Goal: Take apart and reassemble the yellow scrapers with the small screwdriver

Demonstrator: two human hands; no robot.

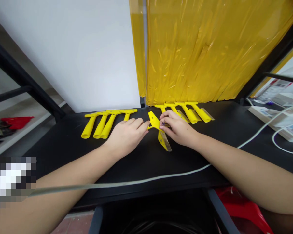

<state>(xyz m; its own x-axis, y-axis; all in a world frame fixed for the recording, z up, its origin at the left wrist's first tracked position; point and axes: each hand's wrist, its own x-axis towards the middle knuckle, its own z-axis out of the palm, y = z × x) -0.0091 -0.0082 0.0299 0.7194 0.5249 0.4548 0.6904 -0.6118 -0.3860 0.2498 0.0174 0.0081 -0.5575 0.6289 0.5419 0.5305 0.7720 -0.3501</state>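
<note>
My left hand point(128, 136) is closed around the handle of a yellow scraper point(154, 121), whose flat, holed head points right. The fingers of my right hand point(177, 127) are pinched together at the edge of that head. Something small and dark shows between them, too small to name. Just below, a yellow blade holder with a metal blade point(164, 141) rests tilted on the black tabletop point(136, 165). Left of my left hand lie several yellow scrapers with hollow handles point(100, 126). Behind my right hand is another row of yellow scrapers point(194, 112), with metal blades beside some handles.
A white cable point(166, 176) crosses the front of the table and passes by my right forearm. White power strips point(271, 120) with cables are at the right. Behind stand a white panel point(88, 58) and a yellow plastic sheet point(197, 58). Below the front edge is a dark bin point(97, 219).
</note>
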